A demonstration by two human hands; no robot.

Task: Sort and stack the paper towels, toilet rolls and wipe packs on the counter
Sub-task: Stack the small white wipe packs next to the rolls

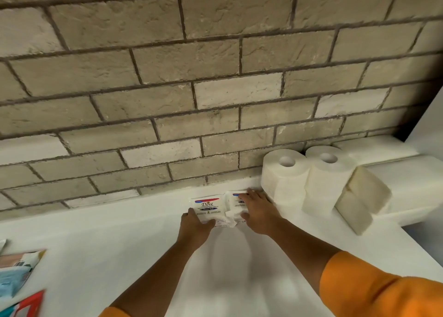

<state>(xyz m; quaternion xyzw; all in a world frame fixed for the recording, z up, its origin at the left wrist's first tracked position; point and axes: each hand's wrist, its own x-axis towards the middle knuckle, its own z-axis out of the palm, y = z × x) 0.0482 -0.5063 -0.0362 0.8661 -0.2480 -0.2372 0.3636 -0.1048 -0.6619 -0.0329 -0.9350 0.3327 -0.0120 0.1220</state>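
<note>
- The left hand (pixel 196 225), just below the middle of the frame, grips the lower left corner of the Dove wipe pack (pixel 209 208). Its thumb lies on the printed face and its fingers curl at the pack's edge.
- The Dove wipe pack lies label up on the white counter (pixel 119 240), close to the foot of the brick wall (pixel 167 77).
- Just right of it, edge to edge, lies a second wipe pack (pixel 236 198), mostly covered by the right hand (pixel 259 211).
- The right hand rests palm down on that pack, fingers straight and close together and pointing towards the wall. The thumb sits at the pack's lower edge.
- Right of the right hand, a left upright roll (pixel 284 180) stands on end against the wall, its core hole facing up.
- A right upright roll (pixel 328 182) stands touching it, also hole up.
- Further right, a third roll (pixel 362 201) lies tipped on its side, leaning against the right upright roll. It looks squashed and its flat end faces the lower left.
- Behind these rolls a raised white ledge (pixel 407 180) runs to the right edge of the frame.
- At the lower left edge of the frame lie blurred colourful packs (pixel 16 271), well apart from the hands.
- An orange sleeve (pixel 383 290) covers the right upper arm in the lower right corner.
</note>
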